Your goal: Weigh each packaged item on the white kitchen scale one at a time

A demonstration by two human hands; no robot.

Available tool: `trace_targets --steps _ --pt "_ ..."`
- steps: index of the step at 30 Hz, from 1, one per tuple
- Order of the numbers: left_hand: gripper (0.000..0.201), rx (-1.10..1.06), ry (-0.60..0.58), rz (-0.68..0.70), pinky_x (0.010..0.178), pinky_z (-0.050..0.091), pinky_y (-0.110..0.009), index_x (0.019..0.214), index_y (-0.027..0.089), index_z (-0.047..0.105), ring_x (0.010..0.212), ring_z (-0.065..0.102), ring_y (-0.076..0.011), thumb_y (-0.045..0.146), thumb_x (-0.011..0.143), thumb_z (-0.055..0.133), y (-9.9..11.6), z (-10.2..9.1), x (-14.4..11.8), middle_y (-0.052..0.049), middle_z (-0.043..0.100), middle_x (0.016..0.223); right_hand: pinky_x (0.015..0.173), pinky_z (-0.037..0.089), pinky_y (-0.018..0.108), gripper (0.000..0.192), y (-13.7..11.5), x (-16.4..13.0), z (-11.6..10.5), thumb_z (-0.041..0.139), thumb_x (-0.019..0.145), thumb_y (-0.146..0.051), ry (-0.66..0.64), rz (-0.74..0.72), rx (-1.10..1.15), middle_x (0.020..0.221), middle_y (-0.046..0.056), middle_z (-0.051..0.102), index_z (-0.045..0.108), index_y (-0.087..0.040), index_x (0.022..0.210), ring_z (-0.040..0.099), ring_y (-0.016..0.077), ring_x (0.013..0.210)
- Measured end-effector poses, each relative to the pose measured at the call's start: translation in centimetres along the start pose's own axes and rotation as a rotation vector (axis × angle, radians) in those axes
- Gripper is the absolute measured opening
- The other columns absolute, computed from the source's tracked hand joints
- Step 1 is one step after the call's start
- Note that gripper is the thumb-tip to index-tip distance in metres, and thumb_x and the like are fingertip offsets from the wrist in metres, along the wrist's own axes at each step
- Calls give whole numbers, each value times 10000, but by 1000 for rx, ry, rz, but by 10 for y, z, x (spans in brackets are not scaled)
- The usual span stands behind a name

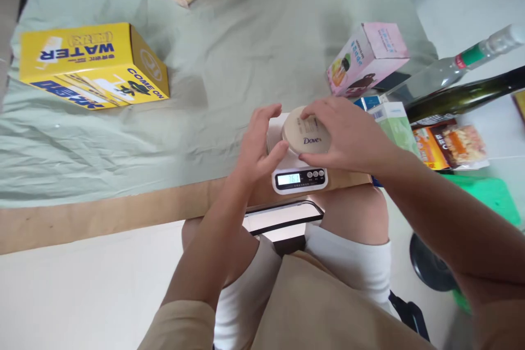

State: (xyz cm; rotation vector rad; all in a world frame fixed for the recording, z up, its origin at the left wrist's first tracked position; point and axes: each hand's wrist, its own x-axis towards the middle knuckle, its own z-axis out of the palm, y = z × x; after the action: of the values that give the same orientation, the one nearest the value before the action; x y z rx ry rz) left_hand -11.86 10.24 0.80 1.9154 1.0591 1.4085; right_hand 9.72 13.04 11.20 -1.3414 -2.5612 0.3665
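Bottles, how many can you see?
2. A clear bottle with a green neck band lies at the right edge, and a dark green bottle lies just below it. More may be hidden beyond the picture's edge.
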Motion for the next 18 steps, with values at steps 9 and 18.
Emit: trace_targets --steps 9,18 --pt "615 -81 101 -18 1118 563 -464 1446 262 530 1286 667 -279 719 1062 386 3 -6 3 -147 671 1347 984 579 553 749 20 26 -26 934 579 -507 -58 67 -58 1244 146 742 662 -232 1220 713 372 1131" --pt "635 -81 121 -49 1067 571 -439 1344 240 601 1219 697 -269 753 1052 367 4 -6 7 -140 704 1263 1125 463 666 817 32 127 -71 836 760 -438 -21 346 -398 1486 213 676 597 -178 1497 624 519 1406"
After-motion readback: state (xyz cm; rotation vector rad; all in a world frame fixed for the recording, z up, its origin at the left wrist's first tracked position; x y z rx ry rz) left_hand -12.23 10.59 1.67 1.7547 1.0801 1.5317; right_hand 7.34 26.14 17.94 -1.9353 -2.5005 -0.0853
